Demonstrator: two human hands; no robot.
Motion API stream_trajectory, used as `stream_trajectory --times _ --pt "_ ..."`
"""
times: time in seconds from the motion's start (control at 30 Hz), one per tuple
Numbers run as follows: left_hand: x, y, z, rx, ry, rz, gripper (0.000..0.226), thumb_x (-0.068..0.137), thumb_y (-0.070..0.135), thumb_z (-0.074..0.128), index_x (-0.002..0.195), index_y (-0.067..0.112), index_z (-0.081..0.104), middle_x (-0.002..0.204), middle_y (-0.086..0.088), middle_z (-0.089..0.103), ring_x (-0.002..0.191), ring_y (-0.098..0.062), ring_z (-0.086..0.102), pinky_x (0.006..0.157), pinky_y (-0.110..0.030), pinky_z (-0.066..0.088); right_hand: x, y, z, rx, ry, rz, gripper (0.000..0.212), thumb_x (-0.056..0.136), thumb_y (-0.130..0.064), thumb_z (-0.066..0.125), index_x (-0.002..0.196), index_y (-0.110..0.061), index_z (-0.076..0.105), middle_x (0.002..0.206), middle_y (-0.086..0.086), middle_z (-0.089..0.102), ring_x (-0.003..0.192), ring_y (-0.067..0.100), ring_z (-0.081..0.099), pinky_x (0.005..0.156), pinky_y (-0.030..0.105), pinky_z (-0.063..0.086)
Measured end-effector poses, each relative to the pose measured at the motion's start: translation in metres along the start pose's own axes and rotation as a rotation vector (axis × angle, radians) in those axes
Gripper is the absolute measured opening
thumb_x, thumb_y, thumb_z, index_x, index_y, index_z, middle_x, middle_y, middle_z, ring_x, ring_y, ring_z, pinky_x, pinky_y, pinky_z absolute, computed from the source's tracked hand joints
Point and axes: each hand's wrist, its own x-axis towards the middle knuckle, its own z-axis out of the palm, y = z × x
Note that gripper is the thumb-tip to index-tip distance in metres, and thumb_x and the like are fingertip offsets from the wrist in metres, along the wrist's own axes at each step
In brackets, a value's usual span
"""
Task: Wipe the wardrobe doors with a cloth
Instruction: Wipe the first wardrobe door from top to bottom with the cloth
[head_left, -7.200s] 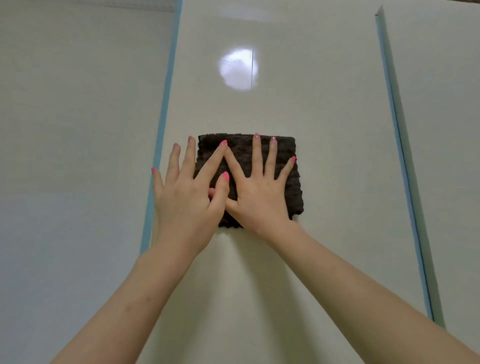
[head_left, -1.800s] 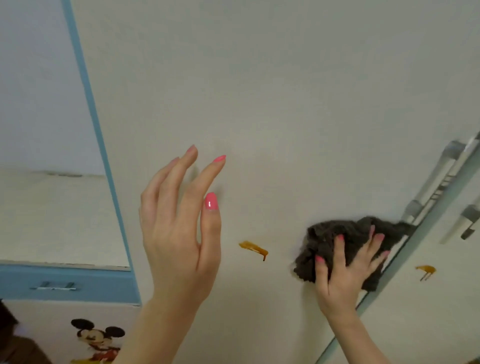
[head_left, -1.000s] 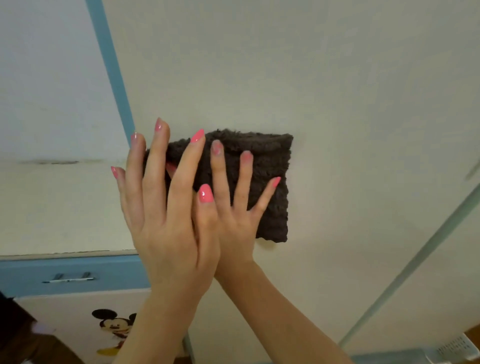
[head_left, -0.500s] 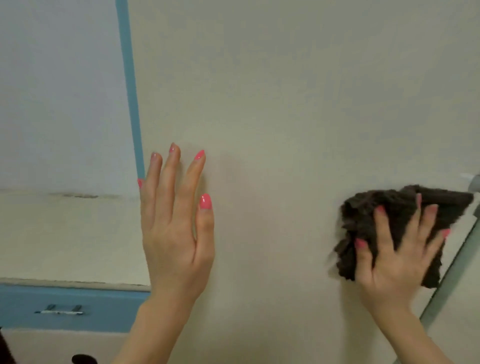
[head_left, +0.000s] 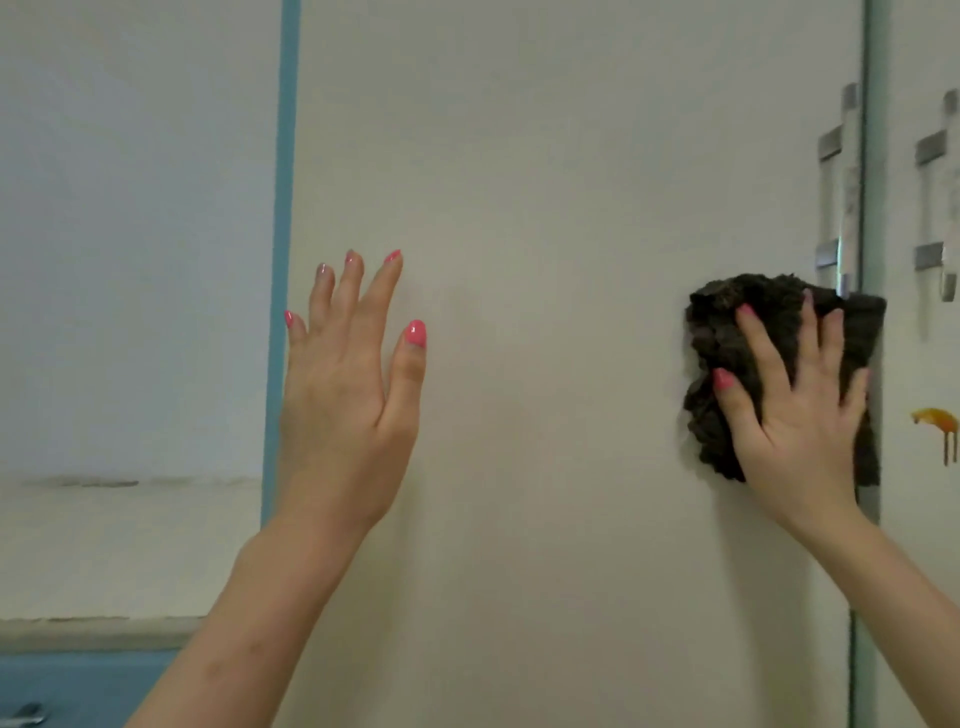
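Brown fluffy cloth (head_left: 724, 332) is pressed at the right edge of the cream wardrobe door (head_left: 545, 234) by spread fingers (head_left: 762, 347) of the right hand (head_left: 800, 421), mid-wipe; a leftward sweep seems called for.

1. we see a cream wardrobe door (head_left: 571, 208), upright, with a blue strip (head_left: 283, 208) along its left edge.
2. a bunched dark cloth (head_left: 719, 332) is pressed against it at its right edge, just below a metal handle (head_left: 830, 145).

On your left is a pale grey-white wall (head_left: 130, 208) with a thin dark smudge line (head_left: 98, 483) running across it. Below that you have a cream ledge (head_left: 104, 634), then a blue drawer front (head_left: 78, 686) carrying a silver metal handle (head_left: 21, 717). At your far right sits an orange drip-shaped mark (head_left: 937, 421).
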Motion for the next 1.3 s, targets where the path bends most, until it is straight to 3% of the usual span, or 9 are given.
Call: stream_trajectory --times 0.33,0.5,0.63,0.73,0.83,0.97,1.07,1.17,1.3 --pt "-0.055 -0.020 -0.020 -0.003 0.100 0.042 0.058 0.086 0.052 0.022 0.143 0.039 0.026 0.153 0.012 0.025 0.143 -0.001 0.010 0.116 -0.025 0.004 -0.082 0.016 0.013 -0.017 0.000 0.038 0.061 0.089 -0.068 0.011 0.146 -0.048 0.008 0.160 0.004 0.006 0.147 0.017 -0.006 0.112 0.061 0.004" --pt "-0.064 -0.032 -0.042 -0.031 0.114 -0.016 0.059 0.085 0.055 0.018 0.143 0.043 0.023 0.153 0.018 0.020 0.142 0.005 0.007 0.116 -0.024 0.003 -0.092 -0.039 0.031 -0.022 -0.003 0.250 0.077 0.086 -0.071 0.004 0.151 -0.032 0.015 0.159 0.016 0.004 0.146 0.033 -0.003 0.109 0.069 0.003" --pt "-0.066 -0.028 -0.048 -0.034 0.100 -0.037 0.056 0.088 0.052 0.021 0.144 0.042 0.024 0.154 0.016 0.020 0.142 0.003 0.006 0.115 -0.023 0.001 -0.074 -0.146 0.056 -0.111 0.055 -0.071 0.065 0.093 -0.060 0.020 0.146 -0.024 0.030 0.152 0.026 0.022 0.140 0.047 0.018 0.103 0.072 0.009" --pt "-0.064 -0.020 -0.046 -0.041 0.089 -0.046 0.054 0.090 0.044 0.026 0.143 0.039 0.026 0.155 0.011 0.020 0.144 -0.001 0.006 0.115 -0.023 0.000 -0.055 -0.214 0.060 -0.052 -0.005 -0.182 0.067 0.089 -0.059 0.019 0.149 -0.030 0.021 0.157 0.023 0.007 0.143 0.045 -0.001 0.104 0.069 -0.009" --pt "-0.064 -0.016 -0.040 -0.015 0.050 -0.026 0.053 0.090 0.040 0.027 0.143 0.039 0.025 0.156 0.009 0.019 0.145 -0.004 0.005 0.115 -0.025 -0.001 -0.043 -0.244 0.054 -0.059 -0.125 -0.242 0.072 0.083 -0.056 -0.005 0.151 -0.034 0.000 0.156 0.022 -0.015 0.140 0.045 -0.020 0.098 0.071 -0.018" --pt "-0.068 -0.016 -0.034 0.009 0.046 -0.025 0.052 0.091 0.039 0.027 0.143 0.041 0.025 0.156 0.010 0.019 0.145 -0.006 0.007 0.116 -0.026 0.002 -0.042 -0.245 0.046 -0.082 -0.121 -0.263 0.077 0.079 -0.053 -0.011 0.151 -0.033 0.005 0.156 0.025 -0.006 0.141 0.048 -0.011 0.102 0.072 -0.011" --pt "-0.075 -0.018 -0.037 0.000 0.095 -0.031 0.050 0.091 0.036 0.031 0.141 0.040 0.032 0.153 0.012 0.025 0.144 -0.006 0.013 0.118 -0.029 0.006 -0.052 -0.246 0.059 0.000 -0.040 -0.253 0.064 0.089 -0.053 0.010 0.150 -0.033 0.019 0.157 0.022 0.003 0.143 0.045 -0.006 0.106 0.070 -0.009" --pt "-0.089 -0.018 -0.043 -0.068 0.192 -0.035 0.045 0.089 0.029 0.038 0.132 0.036 0.048 0.146 0.011 0.041 0.139 -0.006 0.028 0.116 -0.038 0.024 -0.097 -0.257 0.076 0.064 0.030 -0.322 0.053 0.096 -0.047 0.030 0.146 -0.029 0.023 0.155 0.021 0.018 0.143 0.044 0.008 0.108 0.070 0.005" --pt "-0.114 -0.014 -0.039 -0.141 0.263 -0.090 0.044 0.085 0.038 0.034 0.124 0.041 0.054 0.140 0.012 0.047 0.133 -0.006 0.036 0.111 -0.035 0.030 -0.165 -0.265 0.079 0.134 0.024 -0.375 0.056 0.101 -0.041 0.009 0.152 -0.019 -0.002 0.151 0.012 0.034 0.141 0.035 0.026 0.103 0.067 0.030"
